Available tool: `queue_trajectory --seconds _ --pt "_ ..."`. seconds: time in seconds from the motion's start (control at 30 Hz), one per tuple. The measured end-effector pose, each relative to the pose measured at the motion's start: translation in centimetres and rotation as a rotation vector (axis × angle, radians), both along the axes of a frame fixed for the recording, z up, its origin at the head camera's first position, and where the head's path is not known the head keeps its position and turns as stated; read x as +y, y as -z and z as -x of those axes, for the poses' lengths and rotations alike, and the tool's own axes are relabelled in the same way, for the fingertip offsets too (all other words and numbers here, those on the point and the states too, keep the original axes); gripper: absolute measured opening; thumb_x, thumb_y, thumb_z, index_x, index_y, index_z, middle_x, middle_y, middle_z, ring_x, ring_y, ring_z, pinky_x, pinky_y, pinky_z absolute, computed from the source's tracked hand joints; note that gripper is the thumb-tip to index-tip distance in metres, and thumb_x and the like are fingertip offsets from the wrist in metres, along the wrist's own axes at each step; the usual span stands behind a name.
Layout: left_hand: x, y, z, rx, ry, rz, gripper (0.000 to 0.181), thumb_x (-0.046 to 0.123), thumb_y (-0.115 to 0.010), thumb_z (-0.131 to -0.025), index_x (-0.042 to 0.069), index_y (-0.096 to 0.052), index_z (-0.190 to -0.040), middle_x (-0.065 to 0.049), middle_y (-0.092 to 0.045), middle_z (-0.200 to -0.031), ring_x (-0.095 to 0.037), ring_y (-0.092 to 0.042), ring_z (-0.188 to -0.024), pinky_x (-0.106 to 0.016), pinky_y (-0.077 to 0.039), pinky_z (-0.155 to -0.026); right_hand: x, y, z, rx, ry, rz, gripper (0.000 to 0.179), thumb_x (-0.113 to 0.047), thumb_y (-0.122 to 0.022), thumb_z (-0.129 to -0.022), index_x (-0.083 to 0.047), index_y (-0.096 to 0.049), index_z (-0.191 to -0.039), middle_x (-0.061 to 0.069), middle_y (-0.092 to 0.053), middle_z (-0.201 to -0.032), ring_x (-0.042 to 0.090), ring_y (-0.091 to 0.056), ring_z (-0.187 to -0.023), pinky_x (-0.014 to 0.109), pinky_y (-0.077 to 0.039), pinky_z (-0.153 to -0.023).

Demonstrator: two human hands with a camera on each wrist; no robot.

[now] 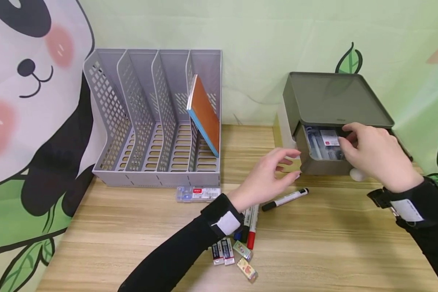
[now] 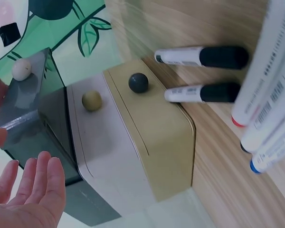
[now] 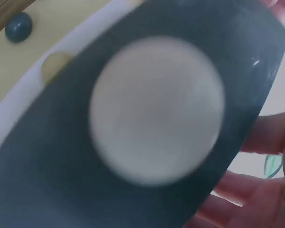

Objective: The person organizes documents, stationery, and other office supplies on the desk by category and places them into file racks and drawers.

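A grey-brown desktop drawer unit (image 1: pixel 344 97) stands at the right, its top drawer (image 1: pixel 323 165) pulled out. Inside lies a clear plastic item with a white-and-red label (image 1: pixel 329 138). My right hand (image 1: pixel 381 154) is over the drawer's right side, thumb and index fingertip apart beside the label; its other fingers are partly hidden. The right wrist view is mostly filled by the drawer's round white knob (image 3: pixel 156 111), with the fingers beyond the drawer front. My left hand (image 1: pixel 264 176) is held beside the drawer's left front corner, fingers spread apart from the thumb, holding nothing.
A grey file rack (image 1: pixel 157 178) holds a leaning orange notebook (image 1: pixel 204 115). Before it lies a clear labelled case (image 1: pixel 198 194). A black-capped marker (image 1: pixel 285 199), several more markers (image 1: pixel 253 227) and several erasers (image 1: pixel 228 251) lie on the wooden table (image 1: pixel 314 251).
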State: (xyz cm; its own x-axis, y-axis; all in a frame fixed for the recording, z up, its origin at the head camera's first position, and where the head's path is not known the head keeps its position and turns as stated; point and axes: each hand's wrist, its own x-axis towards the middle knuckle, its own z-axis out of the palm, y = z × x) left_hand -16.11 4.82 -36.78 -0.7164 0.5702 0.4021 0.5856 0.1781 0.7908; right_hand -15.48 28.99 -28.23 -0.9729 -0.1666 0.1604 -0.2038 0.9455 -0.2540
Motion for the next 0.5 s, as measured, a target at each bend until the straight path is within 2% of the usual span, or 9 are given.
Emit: queue_trajectory --seconds 0.1,0.23,0.37,0.5 --pt "-0.7 0.1 0.0 0.042 -0.016 0.020 0.043 0.010 -0.064 -0.095 0.004 -0.050 -0.135 -0.006 -0.053 -0.131 -0.012 -0.055 -0.111 -0.019 -0.042 -0.091 -1.3 0.5 -1.0 0.199 -0.032 0.042 0.027 -0.014 -0.055 -0.095 0.005 -0.062 -0.113 0.013 -0.062 -0.091 0.026 -0.060 -0.075 0.045 -0.045 -0.061" --pt "-1.7 0.3 0.0 0.096 -0.035 0.048 0.044 0.011 -0.064 -0.095 0.004 -0.050 -0.136 -0.006 -0.052 -0.131 -0.016 -0.054 -0.113 -0.023 -0.041 -0.094 -3.0 1.3 -2.1 0.401 -0.102 0.136 0.020 -0.009 -0.056 -0.092 0.000 -0.066 -0.107 0.009 -0.060 -0.094 0.019 -0.058 -0.078 0.030 -0.043 -0.065" --pt "-3.0 0.5 -0.1 0.142 -0.070 0.084 0.047 0.008 -0.065 -0.094 0.003 -0.048 -0.137 -0.008 -0.051 -0.133 -0.019 -0.053 -0.114 -0.023 -0.039 -0.097 -4.5 2.1 -2.9 0.505 -0.225 0.254 0.019 -0.006 -0.056 -0.091 -0.001 -0.066 -0.107 0.005 -0.060 -0.097 0.013 -0.056 -0.079 0.016 -0.039 -0.070" --pt "-4.6 0.9 -0.3 0.181 -0.133 0.137 0.050 0.009 -0.066 -0.093 0.005 -0.047 -0.139 -0.006 -0.050 -0.135 -0.018 -0.052 -0.114 -0.022 -0.038 -0.097 -6.2 3.2 -3.5 0.549 -0.352 0.367 0.021 -0.010 -0.054 -0.092 -0.002 -0.065 -0.106 0.003 -0.062 -0.100 0.010 -0.054 -0.081 0.016 -0.042 -0.073"
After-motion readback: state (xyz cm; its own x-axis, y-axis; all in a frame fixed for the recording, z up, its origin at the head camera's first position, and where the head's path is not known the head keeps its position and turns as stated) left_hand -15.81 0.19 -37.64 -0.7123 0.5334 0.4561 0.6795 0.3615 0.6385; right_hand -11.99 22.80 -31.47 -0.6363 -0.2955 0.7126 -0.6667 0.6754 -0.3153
